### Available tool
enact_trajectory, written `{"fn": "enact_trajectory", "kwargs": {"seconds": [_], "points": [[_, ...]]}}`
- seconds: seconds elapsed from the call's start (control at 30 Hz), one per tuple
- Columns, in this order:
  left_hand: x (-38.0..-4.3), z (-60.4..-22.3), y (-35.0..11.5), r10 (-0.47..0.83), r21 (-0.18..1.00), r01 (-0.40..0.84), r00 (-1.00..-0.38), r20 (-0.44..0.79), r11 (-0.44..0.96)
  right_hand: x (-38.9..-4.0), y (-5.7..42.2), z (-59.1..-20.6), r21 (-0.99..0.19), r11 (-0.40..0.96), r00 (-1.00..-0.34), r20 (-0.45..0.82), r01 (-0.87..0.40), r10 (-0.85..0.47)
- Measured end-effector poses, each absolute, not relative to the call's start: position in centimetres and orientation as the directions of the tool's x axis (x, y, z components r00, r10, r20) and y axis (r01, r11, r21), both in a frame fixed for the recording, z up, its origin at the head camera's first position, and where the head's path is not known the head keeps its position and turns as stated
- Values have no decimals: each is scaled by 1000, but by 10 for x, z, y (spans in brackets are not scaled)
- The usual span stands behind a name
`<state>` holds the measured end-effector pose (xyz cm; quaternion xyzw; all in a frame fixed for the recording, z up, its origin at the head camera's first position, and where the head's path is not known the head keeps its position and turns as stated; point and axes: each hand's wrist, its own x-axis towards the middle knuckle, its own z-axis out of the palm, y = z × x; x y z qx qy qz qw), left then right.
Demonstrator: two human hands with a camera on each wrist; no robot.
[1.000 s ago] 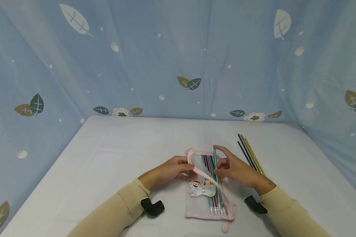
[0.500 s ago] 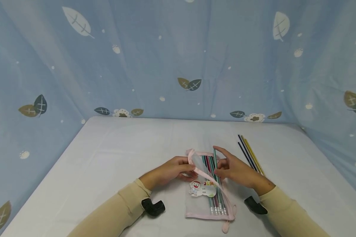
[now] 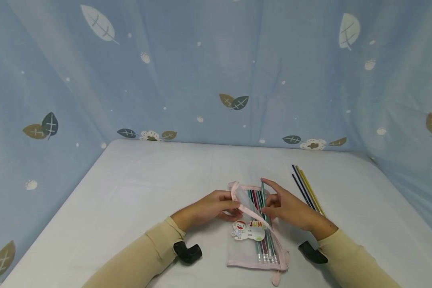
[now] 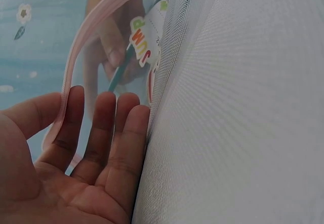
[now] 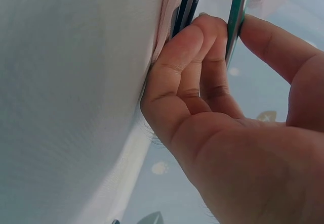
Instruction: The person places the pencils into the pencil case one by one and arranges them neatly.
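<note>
A see-through mesh pencil pouch with pink trim lies flat on the white table, its mouth at the far end. My left hand pinches the pink trim of that mouth between thumb and index finger, holding it raised. Between thumb and fingers of my right hand is a green pencil, partly inside the pouch; the index finger touches its far end in the head view. Several pencils in green, dark and red lie inside, eraser ends toward me. A cartoon label covers part of them.
Right of the pouch lie several loose pencils, dark blue and yellow, partly hidden by the right hand. Black wrist pieces sit at both sleeves. A blue leaf-patterned curtain borders the table's back and sides.
The head view has shifted slightly. Both hands, the pouch and the green pencil keep nearly the same places relative to one another.
</note>
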<state>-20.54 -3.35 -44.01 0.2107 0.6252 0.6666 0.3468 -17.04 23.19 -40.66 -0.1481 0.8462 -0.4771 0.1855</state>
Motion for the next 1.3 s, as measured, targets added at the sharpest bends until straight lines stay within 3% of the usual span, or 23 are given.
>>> {"fn": "enact_trajectory", "kwargs": {"seconds": [0.67, 1.3], "points": [[-206, -438, -34, 731, 982, -183, -664, -160, 48, -170, 228, -411, -830, 550, -884, -186, -92, -428], [-204, -436, -32, 724, 985, -167, -673, -152, 51, -168, 222, -408, -757, 622, -895, -116, -200, -430]]}}
